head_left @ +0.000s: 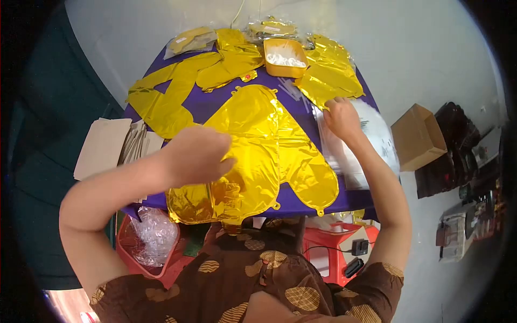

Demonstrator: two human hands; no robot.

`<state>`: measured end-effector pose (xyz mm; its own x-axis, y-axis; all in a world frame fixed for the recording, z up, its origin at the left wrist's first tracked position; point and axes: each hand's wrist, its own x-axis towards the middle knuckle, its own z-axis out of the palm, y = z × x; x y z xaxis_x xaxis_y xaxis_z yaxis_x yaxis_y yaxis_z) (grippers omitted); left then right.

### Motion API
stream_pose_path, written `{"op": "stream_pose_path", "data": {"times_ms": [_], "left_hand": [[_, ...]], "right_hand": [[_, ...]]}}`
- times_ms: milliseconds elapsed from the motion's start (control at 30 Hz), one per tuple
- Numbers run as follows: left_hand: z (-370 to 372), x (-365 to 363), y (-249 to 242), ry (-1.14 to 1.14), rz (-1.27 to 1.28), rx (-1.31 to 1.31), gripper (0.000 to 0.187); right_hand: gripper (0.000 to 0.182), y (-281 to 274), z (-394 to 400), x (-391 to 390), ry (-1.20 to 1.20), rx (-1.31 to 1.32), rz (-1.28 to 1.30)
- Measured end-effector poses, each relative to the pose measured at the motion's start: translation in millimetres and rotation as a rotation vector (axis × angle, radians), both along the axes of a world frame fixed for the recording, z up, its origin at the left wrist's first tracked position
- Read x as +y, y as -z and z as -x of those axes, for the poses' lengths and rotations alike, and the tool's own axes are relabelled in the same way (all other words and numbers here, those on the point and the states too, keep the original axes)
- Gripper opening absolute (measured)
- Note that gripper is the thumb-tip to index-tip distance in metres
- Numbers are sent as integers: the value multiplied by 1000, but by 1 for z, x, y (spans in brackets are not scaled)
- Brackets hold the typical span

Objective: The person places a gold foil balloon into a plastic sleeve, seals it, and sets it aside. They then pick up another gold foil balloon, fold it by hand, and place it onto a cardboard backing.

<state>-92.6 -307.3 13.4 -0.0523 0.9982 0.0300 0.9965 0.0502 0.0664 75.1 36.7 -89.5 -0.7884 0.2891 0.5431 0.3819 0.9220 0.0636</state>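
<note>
A large gold foil balloon (253, 140), flat and uninflated, lies across the middle of the table. Over its left side is my left hand (200, 156), smeared by motion, its fingers bent toward the palm; whether it grips anything cannot be seen. On the right, my right hand (341, 117) is closed, fingers pinched at the near corner of another flat gold foil balloon (329, 70) in the right-hand pile. Below that hand, a clear plastic bag (371, 145) lies on the table. Gold foil pieces (167, 97) are spread at the back left.
A yellow bin (285, 70) with small white items stands at the back of the purple-covered table (196, 105). Cream cards (102, 148) lie at left. A red basket (121, 237) of clear plastic and a red stool (334, 255) are below; a cardboard box (417, 137) is at right.
</note>
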Motion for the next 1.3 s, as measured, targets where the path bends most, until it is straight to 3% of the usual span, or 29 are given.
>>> {"op": "stream_pose_path", "data": {"times_ms": [67,133,233,400,533,633,833,1067,1133,1300], "left_hand": [[5,42,3,83,0,34,35],[5,90,5,-1,109,45,36],[12,145,23,10,40,-3,36],[15,197,43,-35,52,-59,37],[17,215,51,-55,50,-58,37],[22,223,56,-60,31,-65,37],[28,226,60,-85,3,-87,36],[35,223,64,-56,-69,-70,34],[38,224,64,-58,-86,-75,33],[39,226,57,-108,-91,-96,31]], "right_hand": [[18,-3,10,9,46,-31,-13],[21,-6,25,7,101,-89,-24],[20,-2,45,15,163,-257,27],[15,7,57,25,178,-275,-23],[15,8,56,32,163,-306,-79],[20,2,53,33,131,-271,12],[15,-4,59,36,108,-378,53],[12,0,66,38,145,-384,-58],[12,-5,64,42,180,-359,-95],[13,-40,56,73,291,56,-184]]}}
